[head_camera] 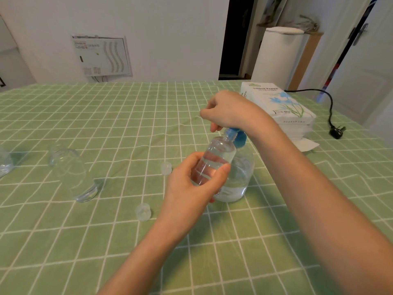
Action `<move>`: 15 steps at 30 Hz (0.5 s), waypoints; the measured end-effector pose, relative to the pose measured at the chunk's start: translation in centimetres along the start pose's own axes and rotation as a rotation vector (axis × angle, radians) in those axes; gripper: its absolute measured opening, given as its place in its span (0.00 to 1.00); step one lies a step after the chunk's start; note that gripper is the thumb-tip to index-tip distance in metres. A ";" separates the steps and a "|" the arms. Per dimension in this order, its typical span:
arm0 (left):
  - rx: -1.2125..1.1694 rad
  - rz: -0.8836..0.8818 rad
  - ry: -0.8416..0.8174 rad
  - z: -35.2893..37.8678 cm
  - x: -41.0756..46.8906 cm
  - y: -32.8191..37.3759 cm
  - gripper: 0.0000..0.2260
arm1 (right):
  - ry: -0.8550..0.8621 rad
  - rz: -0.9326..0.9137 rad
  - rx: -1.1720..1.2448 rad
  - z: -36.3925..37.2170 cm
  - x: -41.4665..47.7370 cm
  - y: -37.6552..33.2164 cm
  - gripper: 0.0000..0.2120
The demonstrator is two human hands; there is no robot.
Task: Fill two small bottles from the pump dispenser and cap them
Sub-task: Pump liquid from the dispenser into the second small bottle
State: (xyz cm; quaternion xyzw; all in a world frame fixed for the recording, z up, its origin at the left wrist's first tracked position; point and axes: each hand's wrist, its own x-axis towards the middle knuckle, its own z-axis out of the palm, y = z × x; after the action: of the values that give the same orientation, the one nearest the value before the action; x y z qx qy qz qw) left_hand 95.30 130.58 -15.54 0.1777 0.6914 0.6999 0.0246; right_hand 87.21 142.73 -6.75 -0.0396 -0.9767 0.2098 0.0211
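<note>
Nearest you, one clear cap (143, 211) lies loose on the green checked tablecloth (63, 241); a second cap (166, 168) sits further in, just left of your left hand (191, 182). That hand has its fingers and thumb wrapped round the small bottle (214, 161), tilted so its open mouth meets the nozzle; it seems to be partly filled with clear liquid, so I judge you are mid-fill on the first one. Just behind it stands the pump dispenser (238, 179), liquid low in its base; your right hand (229, 111) sits on the blue pump head (239, 139), fingers curled down over it. To the left the second small bottle (72, 171) waits uncapped and looks empty. Left to do: finish this fill, fill that one, cap both. Farther off lie a tissue pack (282, 103) and a black plug (337, 132).
</note>
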 end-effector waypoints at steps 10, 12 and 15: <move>-0.040 0.018 -0.014 0.0 0.1 0.2 0.03 | 0.024 0.000 0.021 -1.4 0.0 -0.5 0.17; -0.042 0.018 -0.015 0.0 0.1 0.2 0.03 | 0.007 0.001 0.015 -1.4 -0.1 -0.5 0.17; -0.041 0.019 -0.014 -0.1 0.1 0.1 0.03 | -0.007 0.001 0.009 -1.2 0.1 -0.5 0.18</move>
State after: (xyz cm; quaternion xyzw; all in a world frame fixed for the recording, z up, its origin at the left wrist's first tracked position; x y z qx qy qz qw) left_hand 95.17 130.55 -15.41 0.1889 0.6750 0.7127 0.0265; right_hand 87.13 142.78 -5.47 -0.0395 -0.9758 0.2145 0.0179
